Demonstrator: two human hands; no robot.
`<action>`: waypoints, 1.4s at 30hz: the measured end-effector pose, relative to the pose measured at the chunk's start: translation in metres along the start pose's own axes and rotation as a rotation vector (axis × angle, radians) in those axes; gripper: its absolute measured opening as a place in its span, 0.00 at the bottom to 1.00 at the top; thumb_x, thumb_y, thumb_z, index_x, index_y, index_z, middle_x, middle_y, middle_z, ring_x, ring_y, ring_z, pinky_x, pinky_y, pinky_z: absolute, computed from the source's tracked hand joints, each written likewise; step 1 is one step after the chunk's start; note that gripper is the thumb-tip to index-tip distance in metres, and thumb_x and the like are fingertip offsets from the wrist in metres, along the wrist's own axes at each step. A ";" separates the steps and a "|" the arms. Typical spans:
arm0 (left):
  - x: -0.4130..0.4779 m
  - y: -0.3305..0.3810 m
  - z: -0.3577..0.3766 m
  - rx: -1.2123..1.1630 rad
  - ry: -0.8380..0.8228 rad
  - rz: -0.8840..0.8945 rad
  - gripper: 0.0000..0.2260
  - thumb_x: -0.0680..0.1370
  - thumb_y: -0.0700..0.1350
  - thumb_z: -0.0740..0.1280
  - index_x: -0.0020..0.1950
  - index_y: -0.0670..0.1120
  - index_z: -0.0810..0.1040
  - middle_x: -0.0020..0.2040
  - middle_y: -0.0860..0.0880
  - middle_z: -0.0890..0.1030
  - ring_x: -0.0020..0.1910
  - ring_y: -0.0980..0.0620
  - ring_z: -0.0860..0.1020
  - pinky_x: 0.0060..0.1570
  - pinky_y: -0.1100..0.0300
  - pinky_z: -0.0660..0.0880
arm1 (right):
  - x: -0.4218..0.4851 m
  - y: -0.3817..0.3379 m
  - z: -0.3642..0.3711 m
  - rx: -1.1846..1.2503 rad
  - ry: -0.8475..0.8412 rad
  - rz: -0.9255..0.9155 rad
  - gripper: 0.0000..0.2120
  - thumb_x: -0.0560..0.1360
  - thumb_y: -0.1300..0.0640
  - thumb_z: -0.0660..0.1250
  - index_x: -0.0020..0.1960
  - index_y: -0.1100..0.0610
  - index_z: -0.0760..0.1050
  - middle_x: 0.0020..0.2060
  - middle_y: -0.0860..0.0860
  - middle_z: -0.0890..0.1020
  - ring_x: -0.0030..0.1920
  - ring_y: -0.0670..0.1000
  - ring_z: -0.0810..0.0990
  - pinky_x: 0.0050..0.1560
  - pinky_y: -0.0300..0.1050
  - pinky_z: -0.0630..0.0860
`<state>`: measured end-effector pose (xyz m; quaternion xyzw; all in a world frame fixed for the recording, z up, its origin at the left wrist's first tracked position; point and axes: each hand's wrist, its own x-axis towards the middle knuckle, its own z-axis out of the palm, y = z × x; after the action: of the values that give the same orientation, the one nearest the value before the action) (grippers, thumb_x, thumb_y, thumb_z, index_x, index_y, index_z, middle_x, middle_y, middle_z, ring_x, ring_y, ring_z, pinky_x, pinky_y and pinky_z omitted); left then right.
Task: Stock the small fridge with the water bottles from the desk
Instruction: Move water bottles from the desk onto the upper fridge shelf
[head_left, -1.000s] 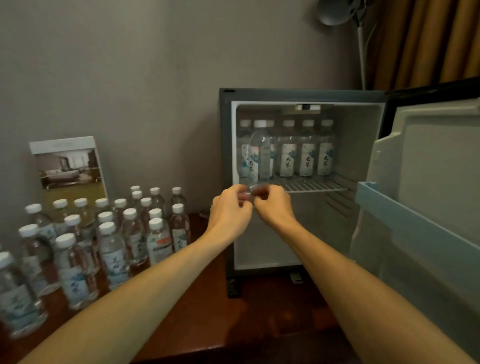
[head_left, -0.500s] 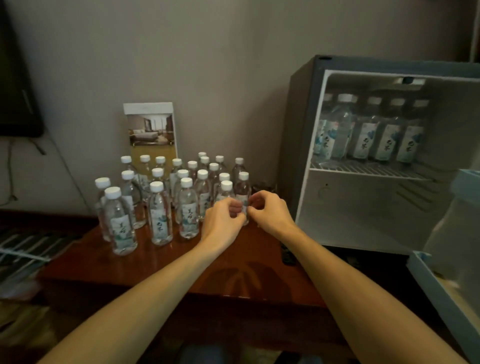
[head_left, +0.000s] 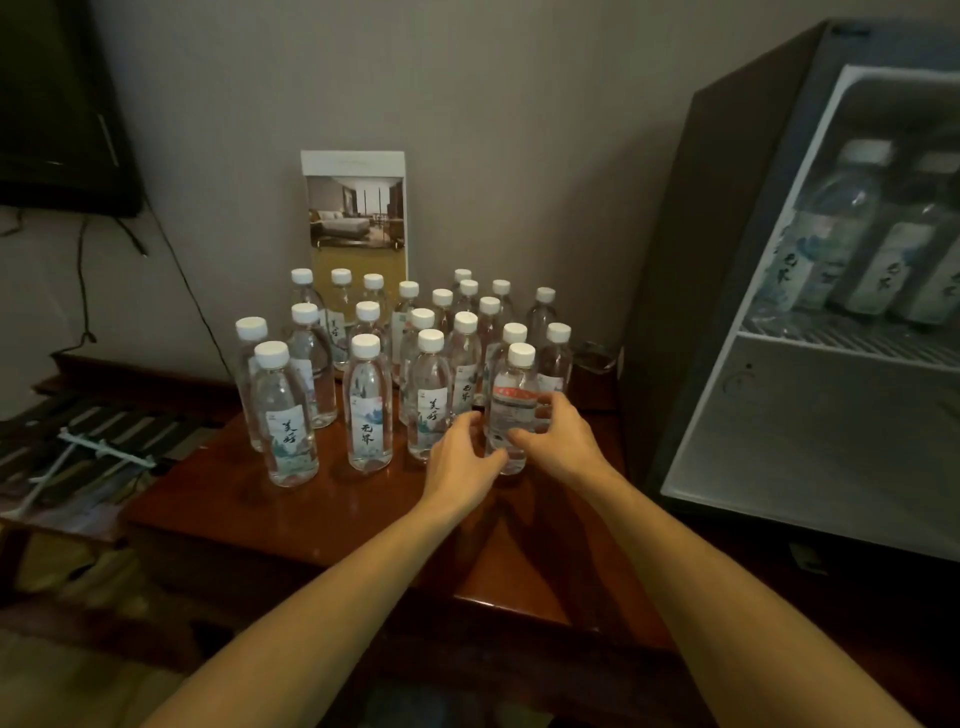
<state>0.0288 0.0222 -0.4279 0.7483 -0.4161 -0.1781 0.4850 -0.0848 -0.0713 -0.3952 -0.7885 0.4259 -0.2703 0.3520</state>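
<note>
Head view: back from the dark small fridge (head_left: 727, 260), the right hand (head_left: 561, 441) curls round a clear red-labelled plastic water bottle (head_left: 513, 400) on the brown wooden desk (head_left: 363, 509); left hand (head_left: 460, 457) alongside, grip unclear, next load starting

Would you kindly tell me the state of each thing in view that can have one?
Fridge, open.
Fridge bottles, upright on the upper shelf.
Desk bottles, upright, capped.
Red-label bottle, upright on the desk, capped.
Right hand, curled round the red-label bottle.
Left hand, loosely curled beside it, contact unclear.
Card, standing against the wall.
</note>
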 end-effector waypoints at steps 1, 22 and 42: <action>0.003 -0.003 0.003 -0.013 -0.003 0.000 0.27 0.79 0.47 0.74 0.77 0.47 0.71 0.69 0.49 0.79 0.68 0.49 0.77 0.60 0.58 0.74 | 0.003 0.002 0.003 0.011 -0.008 0.005 0.27 0.74 0.58 0.77 0.69 0.54 0.70 0.63 0.51 0.81 0.64 0.51 0.80 0.62 0.48 0.78; -0.010 0.030 -0.007 -0.053 -0.250 0.176 0.25 0.70 0.54 0.78 0.65 0.56 0.77 0.58 0.55 0.85 0.56 0.55 0.84 0.58 0.51 0.83 | -0.031 0.009 -0.045 0.057 -0.015 -0.095 0.27 0.68 0.44 0.80 0.63 0.48 0.78 0.52 0.43 0.85 0.52 0.43 0.84 0.55 0.46 0.84; -0.074 0.238 0.071 0.006 -0.312 0.597 0.26 0.74 0.53 0.78 0.70 0.54 0.76 0.58 0.56 0.84 0.56 0.58 0.83 0.59 0.51 0.82 | -0.117 0.002 -0.256 0.096 0.547 -0.171 0.15 0.68 0.43 0.80 0.50 0.48 0.85 0.40 0.42 0.87 0.43 0.40 0.86 0.48 0.46 0.84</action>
<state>-0.1695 -0.0033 -0.2635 0.5586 -0.6867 -0.1392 0.4439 -0.3293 -0.0544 -0.2567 -0.7018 0.4239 -0.5213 0.2368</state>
